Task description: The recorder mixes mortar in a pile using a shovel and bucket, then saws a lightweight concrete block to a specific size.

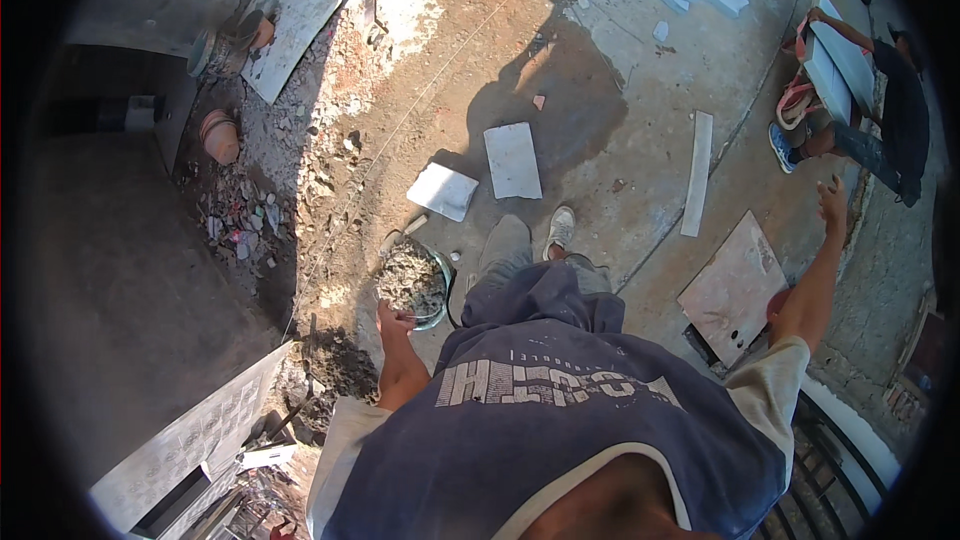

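We had L hand (396, 321) gripping rim of round greenish bucket (437, 312) w/ lumpy grey mix (412, 276), 10 o'clock; R hand (832, 202) free, fingers loosely spread, 2 o'clock.

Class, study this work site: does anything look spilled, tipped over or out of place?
Yes. Towards the left, beyond the filled bucket at the left hand, a terracotta-coloured pot appears tipped on its side. Near it, mixed litter lies strewn over the ground, which looks untidy.
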Demonstrator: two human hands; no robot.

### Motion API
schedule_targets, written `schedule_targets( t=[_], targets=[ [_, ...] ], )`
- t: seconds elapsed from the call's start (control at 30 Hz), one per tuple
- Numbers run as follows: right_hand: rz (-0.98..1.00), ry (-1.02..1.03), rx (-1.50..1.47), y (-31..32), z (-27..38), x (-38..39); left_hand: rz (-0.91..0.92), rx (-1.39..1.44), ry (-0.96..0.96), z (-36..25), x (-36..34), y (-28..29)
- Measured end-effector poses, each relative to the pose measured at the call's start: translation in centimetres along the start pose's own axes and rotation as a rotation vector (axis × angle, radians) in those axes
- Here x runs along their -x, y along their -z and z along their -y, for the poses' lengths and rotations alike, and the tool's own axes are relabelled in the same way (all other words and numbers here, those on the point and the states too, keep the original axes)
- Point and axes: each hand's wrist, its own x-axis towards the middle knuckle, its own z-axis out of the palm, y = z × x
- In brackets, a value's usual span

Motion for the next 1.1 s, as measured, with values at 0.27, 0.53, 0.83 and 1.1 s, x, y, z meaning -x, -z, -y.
schedule_targets(
  t=[0.27,0.53,0.83,1.1],
  targets=[
    [0.364,0.611,-0.077,-6.7,22.7,-24.4,-0.074,0.139,0.214,7.3,6.9,-12.7],
    [0.297,0.659,0.103,-9.7,63.4,-36.7,-0.214,0.543,0.382,13.8,12.5,-23.7],
    [0.597,1.208,0.381,-46.7,97.9,-18.0,-0.374,1.066,0.392,15.2,21.1,-31.6],
    [0.737,1.426,0.432,-63.4,117.6,-10.9,-0.554,1.446,0.548,7.0,23.0,-42.3]
  ],
)
